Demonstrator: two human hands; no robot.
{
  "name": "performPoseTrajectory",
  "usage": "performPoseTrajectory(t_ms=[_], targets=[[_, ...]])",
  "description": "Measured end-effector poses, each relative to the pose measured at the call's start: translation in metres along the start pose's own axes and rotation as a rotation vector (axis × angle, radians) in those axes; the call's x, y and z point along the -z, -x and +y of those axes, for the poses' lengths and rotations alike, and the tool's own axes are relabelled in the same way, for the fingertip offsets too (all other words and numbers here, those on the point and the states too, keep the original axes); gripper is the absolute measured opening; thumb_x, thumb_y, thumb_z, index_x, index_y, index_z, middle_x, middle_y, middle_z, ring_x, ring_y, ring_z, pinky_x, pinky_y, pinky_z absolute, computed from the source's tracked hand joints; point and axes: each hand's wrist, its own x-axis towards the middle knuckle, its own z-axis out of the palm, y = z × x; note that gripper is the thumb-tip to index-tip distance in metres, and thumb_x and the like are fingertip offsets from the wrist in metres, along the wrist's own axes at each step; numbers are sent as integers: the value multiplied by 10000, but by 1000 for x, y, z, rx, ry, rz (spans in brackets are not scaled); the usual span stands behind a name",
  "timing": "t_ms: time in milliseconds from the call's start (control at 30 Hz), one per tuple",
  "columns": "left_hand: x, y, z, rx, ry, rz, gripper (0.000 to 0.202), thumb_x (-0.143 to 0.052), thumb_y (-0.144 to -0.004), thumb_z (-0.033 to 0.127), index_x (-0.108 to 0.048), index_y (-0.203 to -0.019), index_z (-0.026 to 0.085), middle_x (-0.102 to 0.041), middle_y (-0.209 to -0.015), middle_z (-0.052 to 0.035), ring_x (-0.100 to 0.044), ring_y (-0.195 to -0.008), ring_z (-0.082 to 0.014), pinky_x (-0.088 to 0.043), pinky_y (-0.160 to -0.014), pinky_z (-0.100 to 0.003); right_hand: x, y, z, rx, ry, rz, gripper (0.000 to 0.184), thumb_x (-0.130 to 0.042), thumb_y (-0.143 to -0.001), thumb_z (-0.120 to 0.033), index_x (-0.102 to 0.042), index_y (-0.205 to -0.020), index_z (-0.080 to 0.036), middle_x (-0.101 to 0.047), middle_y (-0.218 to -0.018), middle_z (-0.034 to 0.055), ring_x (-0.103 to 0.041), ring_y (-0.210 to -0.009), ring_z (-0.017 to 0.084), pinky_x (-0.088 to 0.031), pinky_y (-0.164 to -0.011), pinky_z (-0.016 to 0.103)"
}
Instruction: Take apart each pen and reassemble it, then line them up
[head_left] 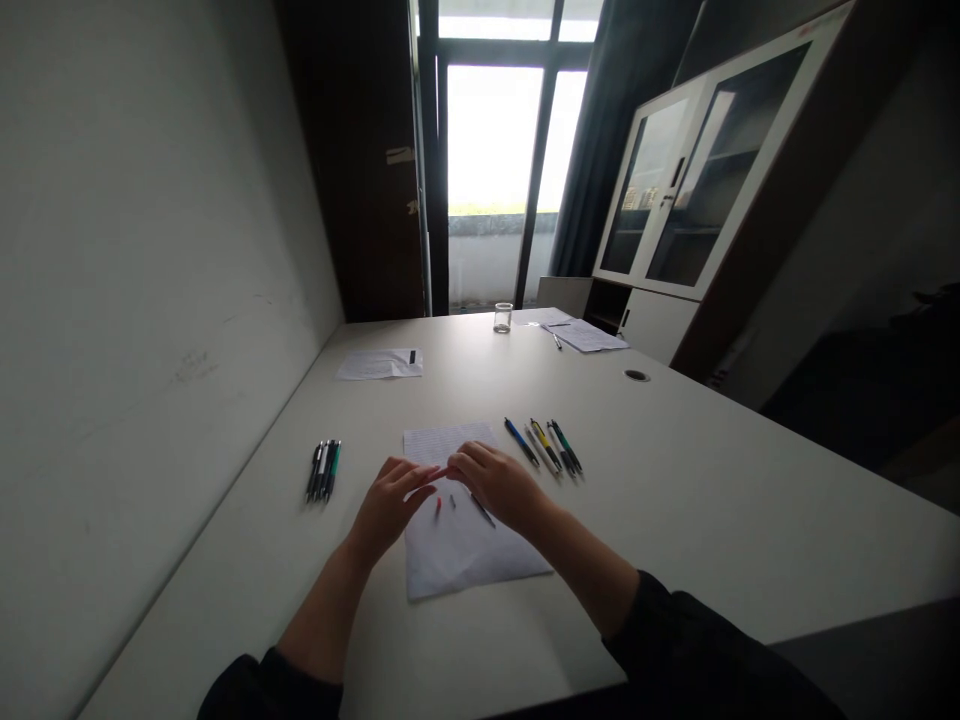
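Observation:
A white sheet of paper [465, 545] lies on the table in front of me. Both hands rest over its upper half. My left hand [390, 503] and my right hand [496, 482] meet fingertip to fingertip, pinching a small red pen part [444, 472] between them. Loose pen pieces lie on the paper below the hands: a red bit [438, 507], a small grey bit [452, 500] and a thin dark refill [483, 511]. Several whole pens [546, 445] lie to the right of the paper. Another small group of pens [323, 469] lies to the left.
The white table [675, 480] runs along a wall on the left. At its far end stand a glass [503, 317], a folded paper [381, 364] and sheets with a pen [581, 334]. A cable hole [637, 375] is at right. A glass-door cabinet [675, 200] stands beyond.

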Motion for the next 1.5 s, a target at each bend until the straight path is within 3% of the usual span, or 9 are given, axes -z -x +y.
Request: performPoseTrajectory(t_ms=[200, 367, 533, 767, 1033, 1133, 1200, 1400, 1500], targets=[[2, -1, -1, 154, 26, 83, 308, -430, -985, 298, -623, -1225, 277, -693, -935, -48, -574, -927, -212, -487, -864, -363, -11, 10, 16, -103, -207, 107, 220, -470, -994, -218, -567, -1190, -204, -642, -1034, 81, -609, -915, 172, -502, -814, 305], [0, 1, -7, 228, 52, 118, 329, -385, -996, 294, -612, -1234, 286, -664, -866, -33, -582, -853, -191, -484, -822, -327, -15, 33, 45, 25, -59, -134, 246, -510, -951, -126, -697, -1050, -251, -637, -994, 56, -579, -904, 164, -494, -769, 282], [-6, 6, -15, 244, 28, 85, 351, -381, -987, 277, -600, -1261, 280, -644, -844, -35, -576, -815, -189, -474, -790, -319, -12, 43, 46, 170, 92, -284, 239, -512, -942, -119, -703, -1022, -239, -621, -984, 53, -547, -885, 163, -469, -748, 264], [-10, 9, -23, 227, -9, -50, 355, -403, -970, 254, -617, -1251, 290, -696, -986, -38, -557, -844, -195, -449, -812, -310, 4, 39, 41, 390, 172, -372, 180, -482, -961, -126, -656, -970, -172, -601, -908, 58, -526, -826, 163, -428, -698, 269], [-10, 11, -23, 265, -17, -41, 335, -412, -965, 285, -650, -1201, 270, -701, -936, -38, -564, -831, -197, -458, -788, -308, 12, 23, 36, 499, 216, -455, 156, -512, -937, -135, -611, -827, -186, -603, -860, 49, -520, -814, 171, -426, -705, 282], [-9, 10, -21, 259, -13, -38, 347, -416, -963, 273, -634, -1232, 290, -705, -957, -34, -568, -840, -200, -459, -798, -310, 15, 18, 39, 447, 148, -481, 123, -526, -898, -122, -613, -835, -182, -609, -866, 55, -536, -811, 172, -452, -707, 287], [-8, 8, -18, 241, -12, -38, 364, -415, -962, 257, -615, -1263, 307, -704, -972, -31, -568, -850, -200, -458, -813, -313, 16, 16, 42, 350, 12, -411, 116, -522, -871, -113, -616, -861, -179, -619, -885, 61, -556, -820, 173, -476, -725, 296], [-4, 4, -8, 233, 25, -34, 339, -429, -969, 276, -639, -1233, 306, -704, -923, -33, -570, -854, -204, -463, -820, -310, 3, 9, 39, -288, -808, 156, 79, -574, -875, -254, -570, -919, -188, -662, -902, 53, -649, -807, 162, -548, -761, 326], [-4, 4, -5, 234, 55, -26, 327, -429, -975, 291, -650, -1216, 302, -704, -915, -34, -562, -856, -208, -464, -818, -311, -8, 6, 30, -432, -1087, 290, 133, -630, -853, -287, -568, -914, -187, -681, -883, 44, -666, -804, 167, -553, -778, 351]])
